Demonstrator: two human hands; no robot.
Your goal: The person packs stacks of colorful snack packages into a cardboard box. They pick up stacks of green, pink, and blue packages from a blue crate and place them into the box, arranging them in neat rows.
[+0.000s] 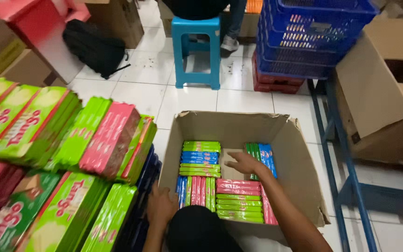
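Head view — left hand (161,206) half-hidden

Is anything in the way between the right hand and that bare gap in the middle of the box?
Nothing visible. The right hand already rests at the gap in the cardboard box, with green and blue packs beside it. The left hand grips the box's near-left edge.

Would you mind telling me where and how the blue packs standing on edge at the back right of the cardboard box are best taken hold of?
Probably by their upper edges, from straight above. The blue packs stand on edge against the right wall of the cardboard box, with green packs tight on their left, so only the tops are free. The right hand already rests beside them; pinching across the top edges and lifting upward looks easiest.
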